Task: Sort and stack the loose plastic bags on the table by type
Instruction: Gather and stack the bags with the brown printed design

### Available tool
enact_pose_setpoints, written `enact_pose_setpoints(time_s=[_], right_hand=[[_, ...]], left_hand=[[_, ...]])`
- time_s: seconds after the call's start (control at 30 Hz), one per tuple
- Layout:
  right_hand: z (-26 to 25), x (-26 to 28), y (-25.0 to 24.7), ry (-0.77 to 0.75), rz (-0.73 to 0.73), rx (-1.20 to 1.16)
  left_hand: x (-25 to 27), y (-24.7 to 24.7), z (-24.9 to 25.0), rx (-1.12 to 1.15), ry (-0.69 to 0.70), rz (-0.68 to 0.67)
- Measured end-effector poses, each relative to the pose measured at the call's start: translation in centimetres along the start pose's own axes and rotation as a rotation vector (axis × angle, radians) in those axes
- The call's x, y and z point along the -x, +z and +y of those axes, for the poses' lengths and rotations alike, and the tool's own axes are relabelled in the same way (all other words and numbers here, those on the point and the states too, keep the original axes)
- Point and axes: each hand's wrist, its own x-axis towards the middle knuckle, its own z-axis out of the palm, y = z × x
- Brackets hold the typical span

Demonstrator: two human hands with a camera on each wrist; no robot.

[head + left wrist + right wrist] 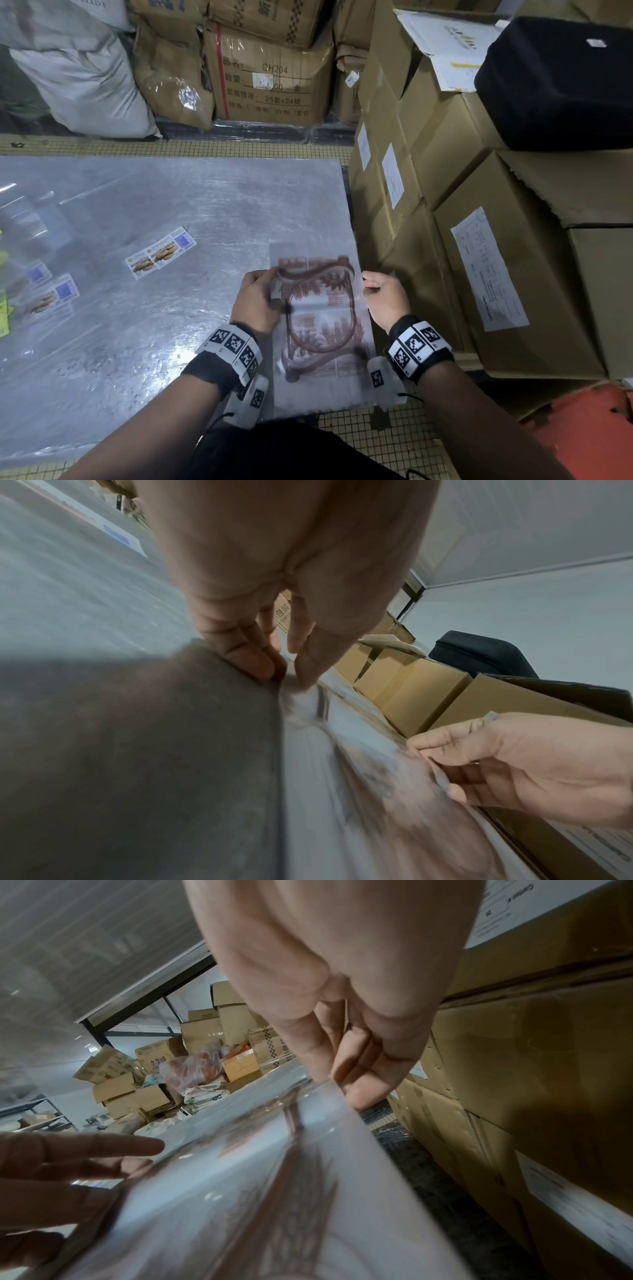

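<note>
Left hand (255, 303) and right hand (385, 298) nearest camera, each wrist wearing black band with coded markers. Both grips closed on same clear bag with brown print (318, 318): left pinches its left edge between thumb and fingers (246, 653), right pinches right edge with fingertips (363, 1093). Bag stretched between hands over right end of tabletop (171, 205), near edge hanging past tabletop front. Biscuit-label bags (159, 251) lie flat further left, more at far left edge. Cardboard boxes (479, 222) stacked close on right.
</note>
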Motion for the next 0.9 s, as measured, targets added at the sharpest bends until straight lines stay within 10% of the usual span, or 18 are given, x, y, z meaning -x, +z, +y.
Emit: enact_pose_setpoints(time_s=[0.9], right_hand=[[-6.4,-6.7,-1.4,0.121,-0.193,-0.151]], left_hand=[[-9.4,-0.8,-2.3,0.038,-0.009,0.031]])
